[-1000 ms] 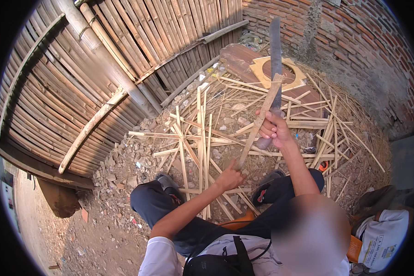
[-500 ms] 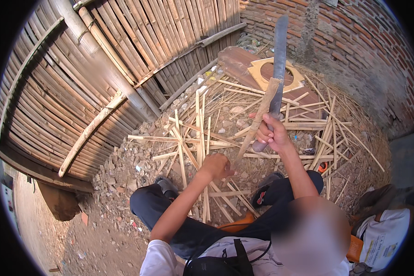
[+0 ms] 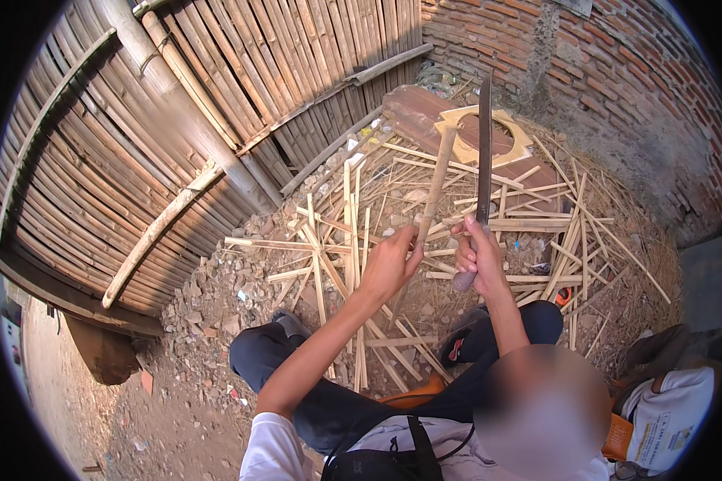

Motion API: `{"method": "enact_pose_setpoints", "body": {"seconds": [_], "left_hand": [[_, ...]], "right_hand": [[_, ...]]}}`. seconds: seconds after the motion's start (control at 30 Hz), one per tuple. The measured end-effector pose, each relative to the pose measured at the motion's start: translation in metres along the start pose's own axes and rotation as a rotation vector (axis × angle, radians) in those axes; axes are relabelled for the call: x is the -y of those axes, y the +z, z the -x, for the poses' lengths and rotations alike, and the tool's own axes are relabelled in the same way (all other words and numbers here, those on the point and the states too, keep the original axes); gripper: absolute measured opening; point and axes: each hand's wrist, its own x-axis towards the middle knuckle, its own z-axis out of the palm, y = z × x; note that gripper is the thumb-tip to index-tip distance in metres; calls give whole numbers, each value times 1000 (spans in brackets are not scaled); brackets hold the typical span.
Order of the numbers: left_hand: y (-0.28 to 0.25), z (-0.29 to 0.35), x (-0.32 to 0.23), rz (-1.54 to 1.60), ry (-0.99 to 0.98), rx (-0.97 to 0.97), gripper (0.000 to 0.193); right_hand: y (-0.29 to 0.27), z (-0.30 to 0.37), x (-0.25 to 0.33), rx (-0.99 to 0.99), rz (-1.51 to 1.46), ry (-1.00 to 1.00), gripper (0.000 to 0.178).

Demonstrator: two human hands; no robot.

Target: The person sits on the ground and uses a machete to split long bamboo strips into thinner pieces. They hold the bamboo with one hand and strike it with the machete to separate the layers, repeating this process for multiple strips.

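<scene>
My left hand [image 3: 393,262] is closed around a split bamboo strip [image 3: 436,180], which slants up and away from me. In my right hand [image 3: 480,258] is the handle of a machete [image 3: 484,152], its long dark blade pointing upward. The blade stands to the right of the bamboo strip, apart from it along the visible length. Beneath both hands, many cut bamboo strips [image 3: 350,216] lie crossed on the rubble ground.
A bamboo slat wall [image 3: 120,152] rises on the left, a brick wall [image 3: 618,72] at the back right. A brown board [image 3: 413,108] lies at the back with a yellowish frame [image 3: 523,148] on it. An orange thing [image 3: 415,393] is beneath my legs; a white sack [image 3: 670,417] sits at lower right.
My left hand has moved up and right and now grips the bamboo strip, which stands steeper. The machete has dropped lower and its blade has separated from the strip.
</scene>
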Motion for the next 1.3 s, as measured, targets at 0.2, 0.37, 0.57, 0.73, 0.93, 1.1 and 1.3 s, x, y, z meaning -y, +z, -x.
{"method": "enact_pose_setpoints", "body": {"seconds": [0.2, 0.37, 0.57, 0.73, 0.93, 1.1, 1.3], "left_hand": [[30, -14, -8, -402, 158, -7, 22], [39, -2, -26, -480, 196, 44, 23], [33, 3, -30, -424, 186, 48, 25], [12, 1, -49, -10, 1, 12, 47], [-14, -13, -81, -199, 320, -276, 72], [-21, -24, -97, -518, 465, -337, 82], [-17, -24, -97, -425, 482, -316, 84]], "right_hand": [[-8, 17, -80, -136, -74, 97, 24], [-18, 5, -117, -78, -388, 200, 20], [-23, 6, -136, -57, -424, 275, 33], [-20, 7, -135, 33, -432, 267, 28], [-26, 7, -148, 95, -453, 299, 26], [-41, 5, -158, 216, -483, 303, 26], [-11, 15, -128, 84, -354, 386, 20]]}}
